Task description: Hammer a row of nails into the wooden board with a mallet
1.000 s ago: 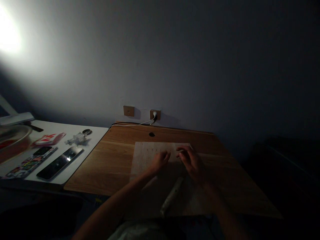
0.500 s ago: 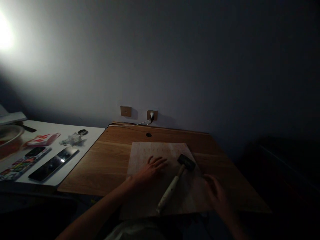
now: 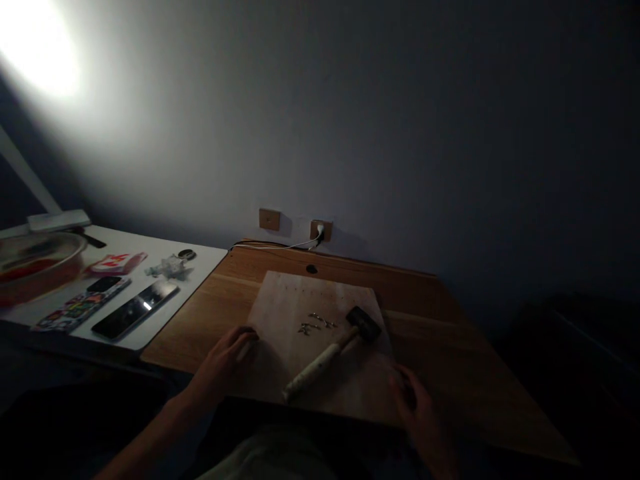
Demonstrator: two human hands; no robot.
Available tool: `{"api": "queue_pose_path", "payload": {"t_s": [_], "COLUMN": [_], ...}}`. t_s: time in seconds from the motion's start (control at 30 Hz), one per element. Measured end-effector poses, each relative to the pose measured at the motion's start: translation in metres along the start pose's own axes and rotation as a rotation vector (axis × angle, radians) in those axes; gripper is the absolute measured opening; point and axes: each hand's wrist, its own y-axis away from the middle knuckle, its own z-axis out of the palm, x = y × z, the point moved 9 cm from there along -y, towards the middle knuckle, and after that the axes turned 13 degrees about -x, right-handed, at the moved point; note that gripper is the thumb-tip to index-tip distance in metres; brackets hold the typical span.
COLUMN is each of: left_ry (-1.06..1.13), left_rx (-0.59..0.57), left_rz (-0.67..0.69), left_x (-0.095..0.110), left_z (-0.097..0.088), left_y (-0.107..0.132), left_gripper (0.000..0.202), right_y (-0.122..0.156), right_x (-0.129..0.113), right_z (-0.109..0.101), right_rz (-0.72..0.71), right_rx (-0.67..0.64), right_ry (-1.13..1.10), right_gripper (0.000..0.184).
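A pale wooden board lies on the brown wooden desk. My left hand is at its left edge, fingers bent and closed on the rim. At the right edge my right hand has curled fingers against the board; dim light and blur hide part of the grip. A mallet with a dark block head and a white-wrapped handle rests diagonally on the board, untouched. Just beyond the handle, several small shiny nails or screws lie in a loose group. A row of tiny marks or nails runs near the board's far edge.
On the white table at left are a phone, a patterned case, a red-and-white packet, crumpled plastic and a clear tub. A plugged-in cable runs along the wall behind the desk.
My left hand has moved off the board's middle to its left edge, uncovering the small metal pieces. The board and mallet have shifted slightly left on the desk. The view has turned a little left.
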Motion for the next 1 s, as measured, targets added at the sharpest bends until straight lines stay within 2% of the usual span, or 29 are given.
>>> {"api": "queue_pose_path", "payload": {"t_s": [0.23,0.37,0.53,0.67,0.8,0.93,1.0], "left_ry": [-0.027,-0.047,-0.044,-0.103,-0.21,-0.259,-0.26], "left_rx": [0.098,0.153,0.2,0.182,0.151,0.152,0.136], "left_rz": [-0.157,-0.201,-0.257,-0.298,-0.388,-0.4,-0.394], "left_x": [-0.06,-0.093,-0.129,-0.153,-0.161,-0.14,-0.127], "left_z": [-0.047,-0.076,-0.099,-0.103,-0.1,-0.097,-0.094], "left_y": [-0.001,0.004,0.01,0.013,0.014,0.015,0.016], "left_gripper": [0.033,0.03,0.032,0.033,0.037,0.04,0.039], "right_y": [-0.007,-0.009,-0.01,-0.013,-0.013,-0.006,-0.007], "right_x": [-0.09,-0.128,-0.158,-0.163,-0.158,-0.16,-0.157], "right_z": [0.051,0.079,0.105,0.113,0.111,0.116,0.111], "right_rz": [-0.247,-0.357,-0.447,-0.47,-0.501,-0.586,-0.587], "right_rx": [-0.086,-0.129,-0.207,-0.245,-0.193,-0.237,-0.221], "right_ry": [0.051,0.073,0.1,0.151,0.189,0.209,0.209], "right_gripper": [0.044,0.037,0.033,0.035,0.038,0.036,0.035]}}
